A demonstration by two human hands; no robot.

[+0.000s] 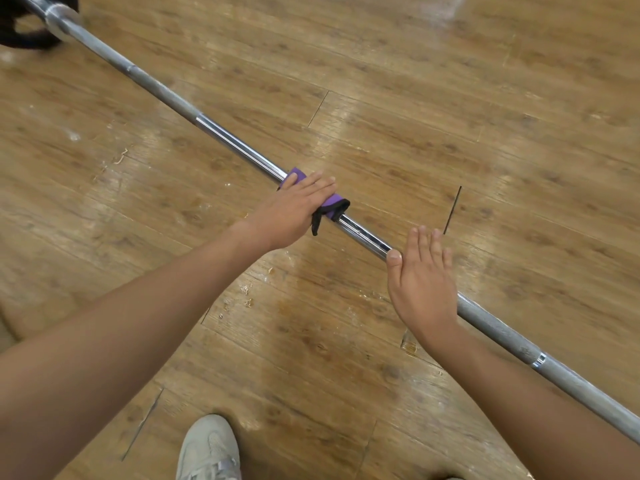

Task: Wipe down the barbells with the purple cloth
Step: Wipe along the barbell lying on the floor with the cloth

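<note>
A long steel barbell [239,144] lies diagonally across the wooden floor, from the top left to the bottom right. A purple cloth [333,204] with a black edge is wrapped over the bar's shiny middle part. My left hand [292,211] lies on the cloth, fingers curled over it and the bar. My right hand [424,280] is further right along the bar, fingers straight and together, the thumb tip touching the bar, holding nothing.
A black weight plate [20,32] sits on the bar's far end at the top left. My light grey shoe [209,450] stands on the wooden floor [450,98] near the bottom edge. Scuffs and pale chips mark the planks.
</note>
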